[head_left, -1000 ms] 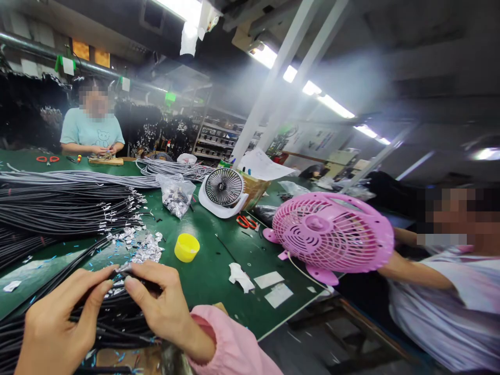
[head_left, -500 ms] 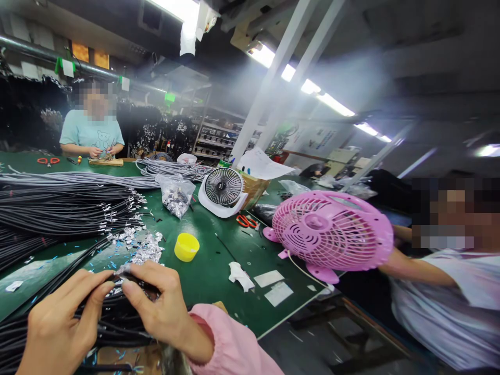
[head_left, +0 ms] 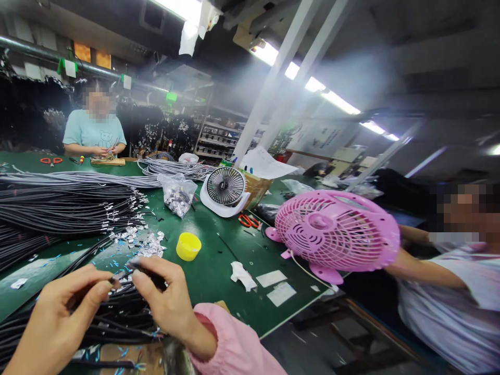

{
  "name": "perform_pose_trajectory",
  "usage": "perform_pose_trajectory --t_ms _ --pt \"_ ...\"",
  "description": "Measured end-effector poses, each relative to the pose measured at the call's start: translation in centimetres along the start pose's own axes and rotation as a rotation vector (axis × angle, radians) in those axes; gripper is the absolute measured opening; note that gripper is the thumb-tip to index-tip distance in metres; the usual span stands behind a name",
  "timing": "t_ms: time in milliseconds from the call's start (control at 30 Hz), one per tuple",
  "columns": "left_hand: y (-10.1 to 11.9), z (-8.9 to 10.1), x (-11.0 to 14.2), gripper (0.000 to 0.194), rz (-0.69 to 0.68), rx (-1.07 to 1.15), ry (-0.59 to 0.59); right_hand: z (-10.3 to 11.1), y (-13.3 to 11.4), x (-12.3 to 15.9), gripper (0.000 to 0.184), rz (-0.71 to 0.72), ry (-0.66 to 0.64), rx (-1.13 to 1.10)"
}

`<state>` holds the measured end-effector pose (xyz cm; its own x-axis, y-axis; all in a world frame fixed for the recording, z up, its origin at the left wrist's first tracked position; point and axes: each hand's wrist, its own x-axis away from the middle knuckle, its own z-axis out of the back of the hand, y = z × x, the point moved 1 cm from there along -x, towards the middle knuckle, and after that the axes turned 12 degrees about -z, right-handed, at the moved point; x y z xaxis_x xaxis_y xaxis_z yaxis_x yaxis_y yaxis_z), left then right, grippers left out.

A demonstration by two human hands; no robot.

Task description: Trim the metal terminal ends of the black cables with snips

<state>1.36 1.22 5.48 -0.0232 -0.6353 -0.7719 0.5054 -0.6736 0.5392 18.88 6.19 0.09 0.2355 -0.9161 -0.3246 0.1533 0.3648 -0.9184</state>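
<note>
My left hand (head_left: 58, 320) and my right hand (head_left: 166, 299) meet at the bottom left, over a bundle of black cables (head_left: 113, 317) lying on the green table (head_left: 219, 271). Both hands pinch the end of one black cable (head_left: 123, 273) between thumb and fingers, my right hand at its tip. Just beyond my fingers lies a heap of small silver metal pieces (head_left: 150, 249). A pink sleeve covers my right forearm.
A yellow cap (head_left: 188, 246), a pink fan (head_left: 336, 234), a white fan (head_left: 224, 190), red scissors (head_left: 249, 221) and a plastic bag of parts (head_left: 177, 194) sit on the table. Stacked cable bundles (head_left: 66, 205) fill the left. One person sits right, another works at the far left.
My hands have lifted slightly and shifted right while still pinching the cable end. The view has drifted a little; the person at the right has leaned back slightly.
</note>
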Motion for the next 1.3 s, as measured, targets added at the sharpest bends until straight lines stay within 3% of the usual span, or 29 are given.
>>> perform_pose_trajectory --t_ms 100,300,500,633,700,767,867,967,1067,1167,1300 --pt "0.2 -0.4 0.2 0.05 -0.119 -0.136 0.08 0.1 0.4 0.2 0.028 0.026 0.013 0.022" --pt "0.5 -0.8 0.0 0.046 -0.176 -0.125 0.034 0.2 0.3 0.7 0.02 0.082 0.011 0.074" --pt "0.8 0.0 -0.1 0.054 -0.285 -0.122 -0.124 -0.5 0.6 0.6 0.018 0.131 -0.059 0.084" --pt "1.1 0.1 -0.4 0.061 -0.275 -0.09 -0.287 -0.3 -0.4 -0.6 0.014 0.228 -0.086 0.132" --pt "1.2 0.1 -0.6 0.057 -0.301 -0.12 -0.25 0.4 -1.3 -1.3 0.02 0.232 -0.025 0.13" --pt "1.1 0.2 -0.7 0.048 -0.363 -0.2 -0.136 0.9 -1.9 -1.8 0.018 0.221 -0.026 0.114" --pt "0.9 0.2 -0.6 0.042 -0.416 -0.269 -0.054 0.9 -1.5 -1.5 0.017 0.348 -0.035 0.137" --pt "0.6 -0.3 -0.3 0.044 -0.312 -0.206 -0.114 0.3 0.2 -0.7 0.013 0.452 -0.011 0.205" --pt "0.2 -1.1 0.0 0.061 -0.062 -0.115 -0.177 -0.4 1.7 -0.2 0.017 0.494 -0.08 0.324" --pt "-0.1 -1.4 0.3 0.073 0.126 -0.083 -0.184 -0.8 1.5 -0.5 0.02 0.369 -0.101 0.268" --pt "-0.5 -1.1 0.7 0.076 0.178 -0.028 -0.205 -1.2 -0.5 -1.8 0.027 0.069 -0.084 -0.063"
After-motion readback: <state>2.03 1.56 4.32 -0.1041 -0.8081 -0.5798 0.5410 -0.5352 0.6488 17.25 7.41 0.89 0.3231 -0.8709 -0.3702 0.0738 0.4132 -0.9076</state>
